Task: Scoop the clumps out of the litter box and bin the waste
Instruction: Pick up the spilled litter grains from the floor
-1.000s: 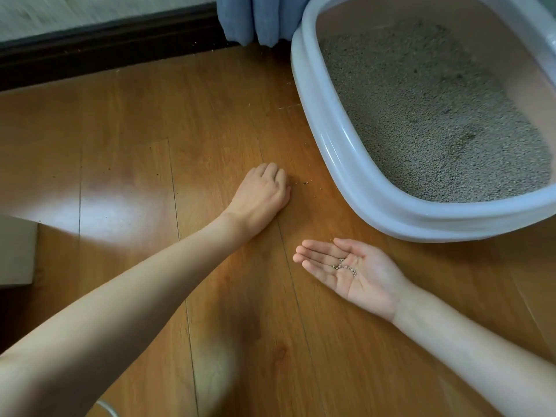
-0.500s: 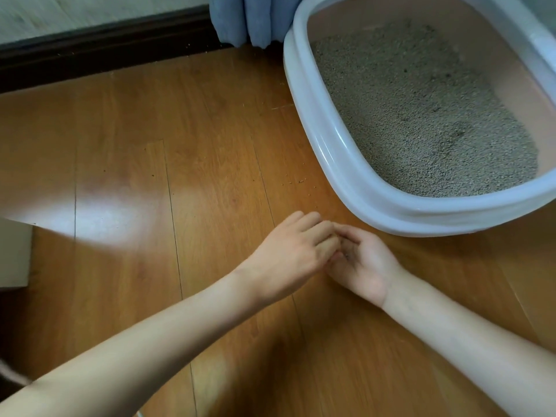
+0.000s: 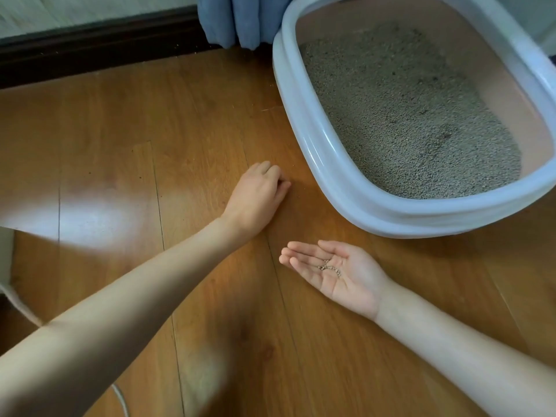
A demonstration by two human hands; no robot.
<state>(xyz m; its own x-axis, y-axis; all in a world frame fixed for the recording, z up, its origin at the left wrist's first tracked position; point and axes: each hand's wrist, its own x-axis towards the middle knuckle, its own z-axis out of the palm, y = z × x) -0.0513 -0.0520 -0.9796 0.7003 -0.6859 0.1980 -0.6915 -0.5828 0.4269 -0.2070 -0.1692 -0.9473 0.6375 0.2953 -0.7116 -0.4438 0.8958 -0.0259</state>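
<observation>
Left hand point(image 3: 258, 191) has its fingers point(image 3: 275, 173) curled down on the wood floor point(image 3: 195, 115), pinching at stray litter, can't tell if anything's caught. Right hand point(image 3: 334, 270) lies palm-up, relaxed, cradling a few litter granules point(image 3: 331, 267). Litter box point(image 3: 316, 139) sits just beyond. I'd keep that palm level, then tip everything back in.
</observation>
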